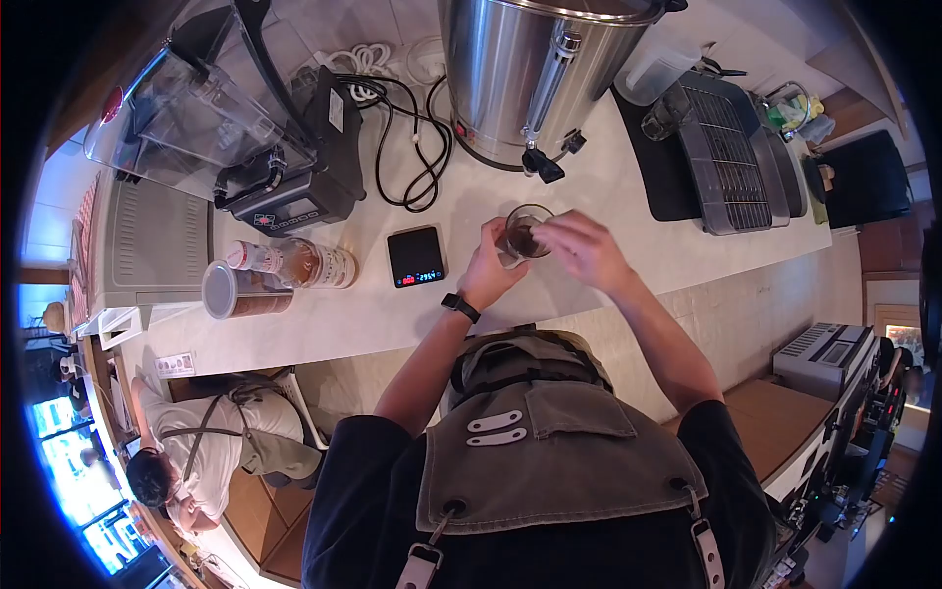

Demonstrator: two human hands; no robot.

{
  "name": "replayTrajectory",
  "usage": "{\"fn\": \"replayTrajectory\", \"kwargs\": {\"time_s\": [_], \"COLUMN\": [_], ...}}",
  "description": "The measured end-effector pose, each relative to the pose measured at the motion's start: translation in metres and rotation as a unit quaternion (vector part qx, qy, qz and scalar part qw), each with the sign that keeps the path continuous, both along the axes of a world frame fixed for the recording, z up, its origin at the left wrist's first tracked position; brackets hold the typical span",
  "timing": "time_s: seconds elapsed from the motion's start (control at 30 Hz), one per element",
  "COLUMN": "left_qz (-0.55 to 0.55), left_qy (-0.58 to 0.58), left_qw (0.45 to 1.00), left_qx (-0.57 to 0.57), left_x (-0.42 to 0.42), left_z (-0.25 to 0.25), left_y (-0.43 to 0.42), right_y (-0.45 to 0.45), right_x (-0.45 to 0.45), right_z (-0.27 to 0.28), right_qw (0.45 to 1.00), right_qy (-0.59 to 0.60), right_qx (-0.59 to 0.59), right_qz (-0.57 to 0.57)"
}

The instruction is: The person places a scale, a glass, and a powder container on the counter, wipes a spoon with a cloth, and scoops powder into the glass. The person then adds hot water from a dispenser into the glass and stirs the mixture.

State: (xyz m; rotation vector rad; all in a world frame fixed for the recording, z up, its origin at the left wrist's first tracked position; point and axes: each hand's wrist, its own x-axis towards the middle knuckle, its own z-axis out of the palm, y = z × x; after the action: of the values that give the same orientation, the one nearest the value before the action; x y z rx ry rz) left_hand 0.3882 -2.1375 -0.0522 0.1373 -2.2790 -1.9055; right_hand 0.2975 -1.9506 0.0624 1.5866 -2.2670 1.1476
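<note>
My left hand (494,265), with a dark watch on its wrist, is closed around a clear glass (523,234) that has dark brown liquid in it. Over the rim of the same glass is my right hand (587,251), its fingers bent and pressed together. Whatever those fingers pinch, if anything, is too small or hidden to tell. To the left of the glass lies a black digital scale (416,257) with lit red and blue digits. Behind the glass, a steel water urn (545,79) points its black tap (543,165) toward me.
At left on the counter (343,319) are a bottle of amber liquid (319,265), a lidded canister (245,290) and a blender-like machine (294,177). Black cables (417,147) lie behind the scale. A drying rack (728,147) stands at right. Another person (231,432) is at lower left.
</note>
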Motion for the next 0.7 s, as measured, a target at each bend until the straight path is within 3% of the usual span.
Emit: {"fn": "replayTrajectory", "kwargs": {"time_s": [0.1,0.2,0.3,0.47,0.57,0.7], "left_qz": [0.014,-0.021,-0.046,-0.033,-0.049,-0.057], "left_qy": [0.019,0.015,-0.06,-0.005,-0.004,0.011], "left_qw": [0.994,0.996,0.997,0.997,0.996,0.993], "left_qx": [-0.103,-0.085,-0.015,-0.073,-0.072,-0.101], "left_x": [0.0,0.0,0.003,0.001,0.001,-0.004], "left_z": [0.011,0.012,0.024,0.016,0.019,0.012], "left_y": [-0.001,-0.004,-0.005,-0.004,-0.005,-0.006], "right_y": [0.006,0.018,0.006,0.012,0.023,0.0], "right_x": [0.009,0.001,-0.001,0.01,-0.005,0.005], "right_z": [0.002,0.008,0.004,0.004,0.004,0.0], "right_qw": [0.999,0.999,1.0,0.999,0.998,0.999], "right_qy": [0.002,-0.024,-0.006,-0.015,-0.035,0.014], "right_qx": [0.008,0.031,0.006,0.014,0.04,-0.023], "right_qz": [0.036,0.002,-0.016,0.047,-0.012,0.029]}}
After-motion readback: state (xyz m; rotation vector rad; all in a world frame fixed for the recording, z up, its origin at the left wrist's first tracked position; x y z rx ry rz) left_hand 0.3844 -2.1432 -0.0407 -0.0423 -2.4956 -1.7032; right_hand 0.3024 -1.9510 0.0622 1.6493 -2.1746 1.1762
